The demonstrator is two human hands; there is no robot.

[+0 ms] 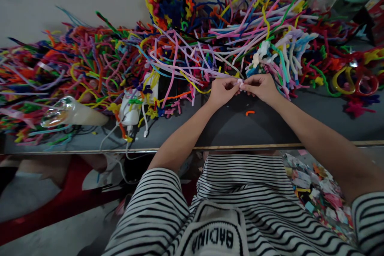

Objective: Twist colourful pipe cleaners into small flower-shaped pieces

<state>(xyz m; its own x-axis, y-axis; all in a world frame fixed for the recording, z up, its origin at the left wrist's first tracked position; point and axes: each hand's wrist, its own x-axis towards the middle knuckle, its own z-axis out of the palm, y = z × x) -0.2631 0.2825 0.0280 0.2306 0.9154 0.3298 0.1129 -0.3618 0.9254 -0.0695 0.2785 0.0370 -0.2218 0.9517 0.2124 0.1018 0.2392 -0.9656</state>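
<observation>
Striped shirt below, hands pinch pale piece, cloudy container left

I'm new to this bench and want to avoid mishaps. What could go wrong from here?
The small pale piece sits between the fingertips of the left hand and right hand, so it could slip out.

Long fuzzy stems crowd close to both hands; one might snag on a finger.

A white cable runs from the white adapter over the table's front edge; a knock could tug the adapter and the stems lying against it.
</observation>
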